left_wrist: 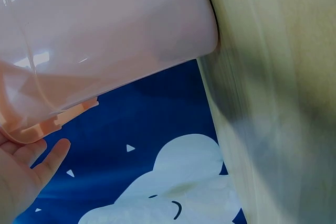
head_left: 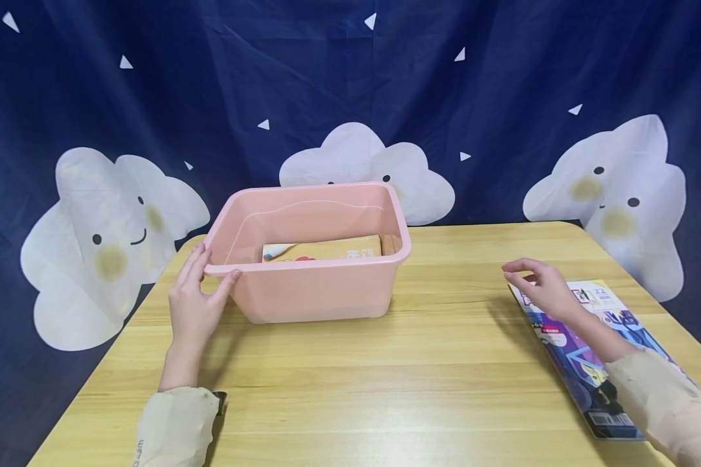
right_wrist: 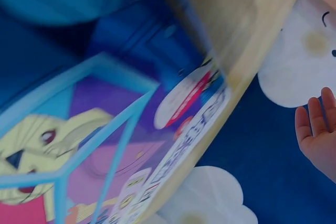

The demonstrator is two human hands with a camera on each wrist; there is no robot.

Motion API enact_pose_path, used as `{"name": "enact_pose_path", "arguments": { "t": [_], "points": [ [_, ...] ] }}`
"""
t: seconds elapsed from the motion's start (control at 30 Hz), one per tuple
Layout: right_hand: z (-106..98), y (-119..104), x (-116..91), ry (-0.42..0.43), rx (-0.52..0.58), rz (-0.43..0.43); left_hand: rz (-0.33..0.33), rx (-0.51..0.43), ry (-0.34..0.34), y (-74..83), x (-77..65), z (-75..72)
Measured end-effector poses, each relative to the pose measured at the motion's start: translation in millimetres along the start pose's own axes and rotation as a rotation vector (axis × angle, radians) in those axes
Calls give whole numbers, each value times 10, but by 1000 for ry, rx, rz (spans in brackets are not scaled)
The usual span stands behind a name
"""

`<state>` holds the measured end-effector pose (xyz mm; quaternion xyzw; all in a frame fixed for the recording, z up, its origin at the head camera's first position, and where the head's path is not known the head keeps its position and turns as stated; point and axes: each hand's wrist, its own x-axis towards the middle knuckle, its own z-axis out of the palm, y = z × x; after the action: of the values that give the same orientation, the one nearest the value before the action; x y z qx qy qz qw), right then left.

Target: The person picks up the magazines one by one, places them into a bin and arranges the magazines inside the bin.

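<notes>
A pink plastic storage bin point(head_left: 315, 292) stands on the table, left of the middle. My left hand point(head_left: 197, 301) holds its front left corner, thumb at the front rim and fingers along the left side; the left wrist view shows that hand point(left_wrist: 23, 177) at the rim, one finger sticking out. Inside the bin lies a yellow book point(head_left: 327, 250), its lower part hidden by the front wall. My right hand point(head_left: 540, 285) hovers over the top end of a colourful magazine point(head_left: 584, 357), fingers loosely bent and holding nothing. The right forearm covers part of the magazine point(right_wrist: 121, 145).
The wooden table point(head_left: 444, 389) reaches back to a dark blue curtain point(head_left: 327, 78) printed with white clouds and triangles. A small black object point(head_left: 220, 402) shows beside the left sleeve point(head_left: 178, 425).
</notes>
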<state>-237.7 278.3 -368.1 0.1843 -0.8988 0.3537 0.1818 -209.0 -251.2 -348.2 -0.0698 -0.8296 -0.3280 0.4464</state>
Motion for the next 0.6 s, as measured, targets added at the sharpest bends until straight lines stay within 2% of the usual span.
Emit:
{"name": "enact_pose_path", "arguments": {
  "t": [0.23, 0.47, 0.6],
  "points": [
    [-83, 108, -70, -12, -39, 5, -3, -3, 2, -5, -5, 2],
    [-187, 150, -143, -90, -80, 57, 2, -9, 5, -8, -6, -1],
    [-237, 213, -183, -130, -100, 56, 2, -15, 4, -7, -7, 0]
  ]
}}
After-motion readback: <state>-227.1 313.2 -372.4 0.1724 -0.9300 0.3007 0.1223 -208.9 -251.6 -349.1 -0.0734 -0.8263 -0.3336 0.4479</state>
